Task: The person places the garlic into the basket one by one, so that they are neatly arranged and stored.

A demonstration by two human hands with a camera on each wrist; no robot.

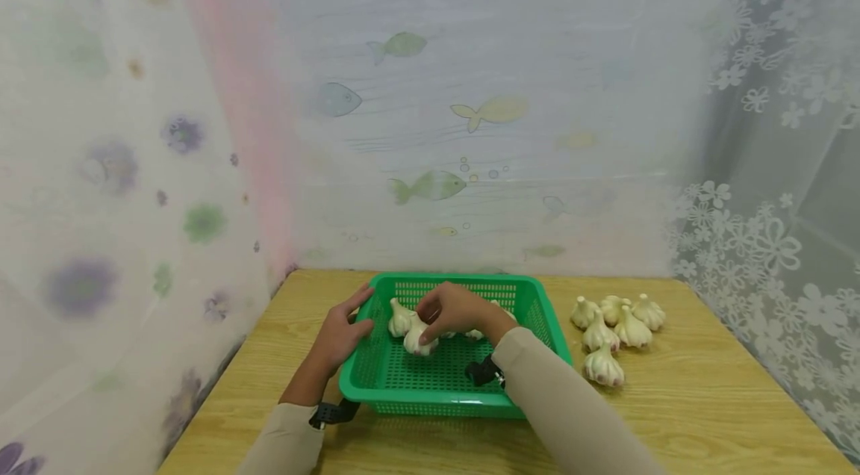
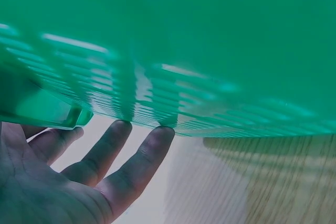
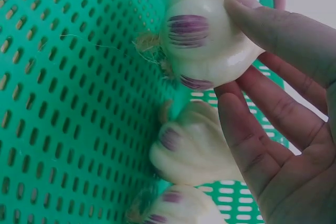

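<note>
A green plastic basket [image 1: 463,404] with slotted walls stands on the table. My left hand [image 1: 340,333] holds its left rim, thumb and forefinger over the edge. In the left wrist view, the other fingers [image 2: 139,163] reach beneath the rim to the outer wall. Inside the basket my right hand [image 1: 457,309] pinches a garlic bulb [image 3: 202,35] between thumb and fingers. Beside it sits another garlic bulb [image 1: 399,318] near the left wall. More bulbs lie behind my right hand, partly covered by it; the right wrist view shows a white bulb [image 3: 191,145] close below the held one.
Several garlic bulbs [image 1: 618,322] lie grouped on the wooden table [image 1: 699,385], right of the basket. A patterned curtain [image 1: 484,161] hangs behind the table, with more curtain at both sides. Dark wrist cameras sit on both wrists, the right one [image 1: 482,372] hanging inside the basket.
</note>
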